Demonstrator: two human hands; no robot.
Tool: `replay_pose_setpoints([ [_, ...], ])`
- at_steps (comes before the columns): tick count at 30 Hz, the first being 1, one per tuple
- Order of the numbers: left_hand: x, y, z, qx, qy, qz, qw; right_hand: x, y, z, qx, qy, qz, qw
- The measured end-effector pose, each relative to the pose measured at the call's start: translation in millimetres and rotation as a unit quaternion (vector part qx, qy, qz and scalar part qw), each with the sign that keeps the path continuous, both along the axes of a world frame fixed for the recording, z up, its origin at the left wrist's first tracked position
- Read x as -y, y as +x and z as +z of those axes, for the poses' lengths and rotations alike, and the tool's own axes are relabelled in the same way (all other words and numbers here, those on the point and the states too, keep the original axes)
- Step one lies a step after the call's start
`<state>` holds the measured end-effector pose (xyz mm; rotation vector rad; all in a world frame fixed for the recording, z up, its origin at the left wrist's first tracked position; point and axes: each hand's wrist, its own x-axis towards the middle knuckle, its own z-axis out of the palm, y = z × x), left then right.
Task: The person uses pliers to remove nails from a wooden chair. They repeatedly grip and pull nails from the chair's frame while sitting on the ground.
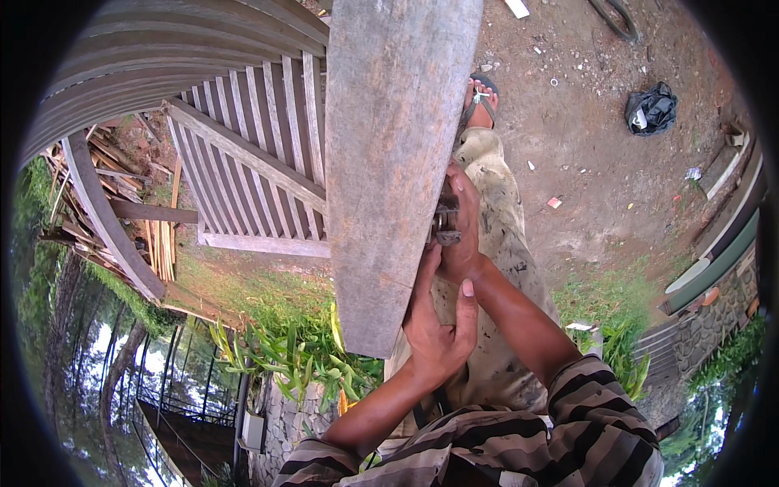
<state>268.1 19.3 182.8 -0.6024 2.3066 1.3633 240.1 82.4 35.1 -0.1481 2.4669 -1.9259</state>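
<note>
A long, weathered grey wooden board [389,178] runs away from me, its right edge beside both my hands. My right hand [464,219] is closed round a small dark metal tool [445,227] with a shiny round part, pressed close to that edge. What kind of tool it is, I cannot make out, as the fingers and the board cover much of it. Nearer to me, my left hand [438,333] lies along the same edge with its thumb spread. Its index finger reaches up to the tool's near end, while the other fingers are partly hidden by the board.
Left of the board stands a slatted wooden frame [251,154] with a diagonal brace. Beyond it lies a pile of wood scraps [105,187]. A sandalled foot [480,101] rests on the dirt to the right. Farther right is a black plastic bag [652,109].
</note>
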Motion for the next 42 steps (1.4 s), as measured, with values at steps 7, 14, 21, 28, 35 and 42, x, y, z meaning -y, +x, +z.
replay_pose_setpoints([
  [7,1,-2,0,0.002,-0.006,-0.010,1.000,1,5,0,0.004,0.017,-0.006,1.000],
  [14,2,-2,-1,-0.001,-0.002,-0.014,1.000,-6,15,-8,0.063,-0.011,0.037,0.997],
  [21,4,-1,-2,-0.001,0.001,-0.017,1.000,-7,16,-11,0.084,-0.003,0.051,0.995],
  [28,3,-1,-1,0.007,0.013,-0.016,1.000,-7,14,-4,0.095,0.001,0.040,0.995],
  [35,2,-1,-2,0.005,0.015,-0.015,1.000,-5,-3,11,0.006,0.106,-0.001,0.994],
  [42,8,2,9,-0.016,0.026,-0.035,0.999,-1,-11,31,0.035,0.070,-0.009,0.997],
])
